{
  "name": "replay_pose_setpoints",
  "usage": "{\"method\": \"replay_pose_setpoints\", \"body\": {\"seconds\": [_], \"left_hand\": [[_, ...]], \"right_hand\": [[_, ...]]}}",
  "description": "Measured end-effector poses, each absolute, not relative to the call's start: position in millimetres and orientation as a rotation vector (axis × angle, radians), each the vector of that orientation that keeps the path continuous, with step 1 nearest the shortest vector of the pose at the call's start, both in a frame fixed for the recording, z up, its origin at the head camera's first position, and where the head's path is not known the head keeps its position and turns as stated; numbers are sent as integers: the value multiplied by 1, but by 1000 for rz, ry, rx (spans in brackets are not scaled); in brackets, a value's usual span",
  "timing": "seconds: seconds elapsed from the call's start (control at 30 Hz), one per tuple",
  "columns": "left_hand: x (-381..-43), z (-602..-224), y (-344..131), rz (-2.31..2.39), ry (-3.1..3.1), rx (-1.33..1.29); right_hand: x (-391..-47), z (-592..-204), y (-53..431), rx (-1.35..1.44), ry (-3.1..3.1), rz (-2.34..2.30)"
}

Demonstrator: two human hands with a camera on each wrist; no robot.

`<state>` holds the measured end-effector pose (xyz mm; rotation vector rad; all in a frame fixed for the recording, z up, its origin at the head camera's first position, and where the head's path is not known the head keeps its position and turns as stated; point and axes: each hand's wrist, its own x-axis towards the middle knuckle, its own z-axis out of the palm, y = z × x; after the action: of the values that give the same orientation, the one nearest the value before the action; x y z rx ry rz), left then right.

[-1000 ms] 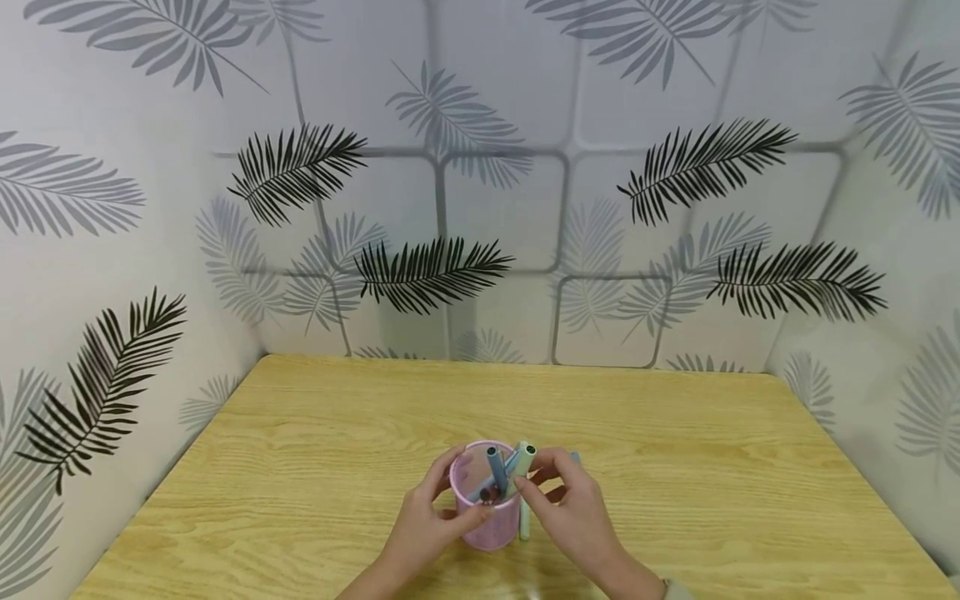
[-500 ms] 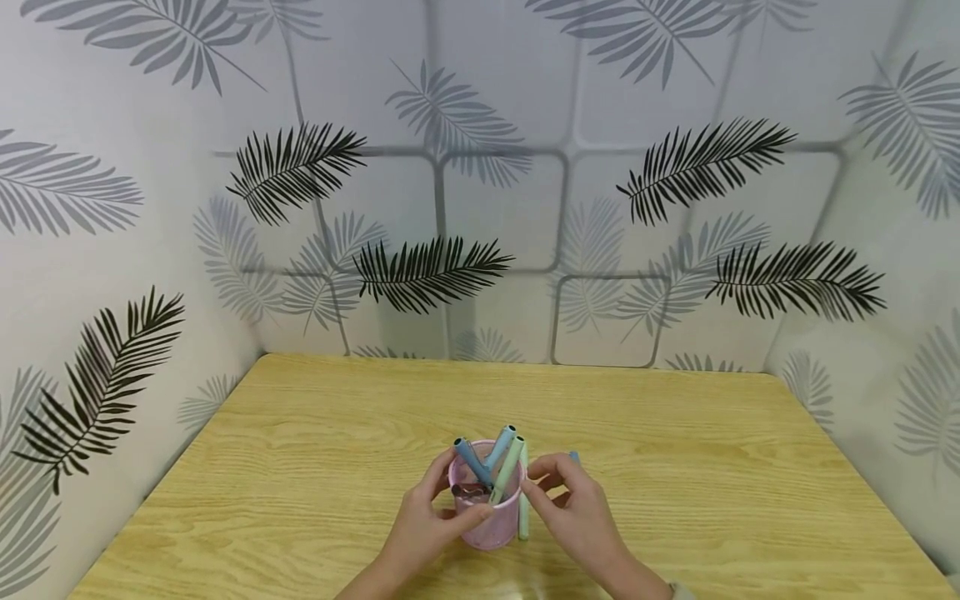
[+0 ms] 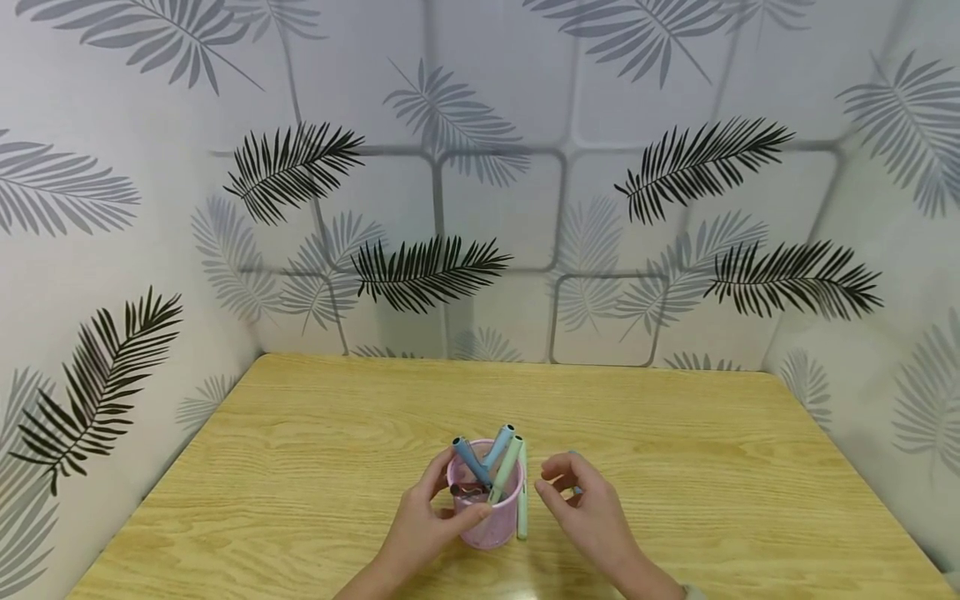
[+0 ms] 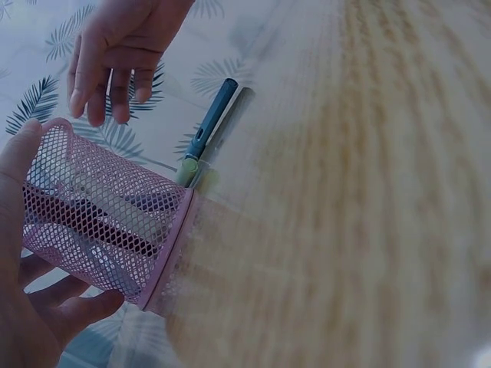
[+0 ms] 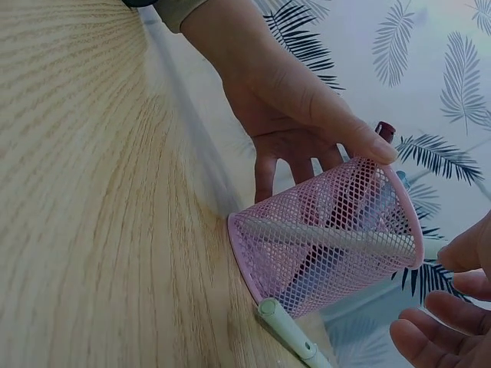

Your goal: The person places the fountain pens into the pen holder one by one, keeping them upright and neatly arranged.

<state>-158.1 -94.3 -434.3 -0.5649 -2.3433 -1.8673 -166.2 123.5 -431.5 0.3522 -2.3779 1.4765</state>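
Observation:
My left hand (image 3: 431,510) grips a pink mesh pen cup (image 3: 487,531) from its left side, thumb at the near rim, fingers around the far side. The cup stands upright on the table. Out of it lean a dark blue pen (image 3: 471,460), a light blue pen (image 3: 498,446) and a pale green pen (image 3: 507,467). A dark red pen (image 5: 386,132) also pokes over the rim. To the cup's right my right hand (image 3: 588,510) hovers with loosely bent fingers, holding nothing. Another pale green pen (image 3: 522,510) lies right beside the cup.
A blue pen (image 4: 213,119) lies on the table beyond the green one, mostly hidden behind my right hand in the head view. The wood-grain table (image 3: 337,433) reaches back to a leaf-patterned wall (image 3: 495,208).
My right hand has let go of a pale green pen, now leaning in the cup, and drawn off to the right. The pens inside have shifted and spread. My left hand keeps its hold.

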Motion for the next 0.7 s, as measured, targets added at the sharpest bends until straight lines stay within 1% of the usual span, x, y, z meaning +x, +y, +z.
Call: {"method": "replay_pose_setpoints", "body": {"seconds": [0.2,0.5,0.7], "left_hand": [[-159,-434,-95,-1864,-2329,-578],[-160,-437,-95,-1892,-2325,-578],[-160,-436,-95,-1897,-2325,-581]], "right_hand": [[-170,-435,129,295,-2404,1442],[-180,-443,138,302,-2417,1346],[-187,-444,144,261,-2543,1258]]}}
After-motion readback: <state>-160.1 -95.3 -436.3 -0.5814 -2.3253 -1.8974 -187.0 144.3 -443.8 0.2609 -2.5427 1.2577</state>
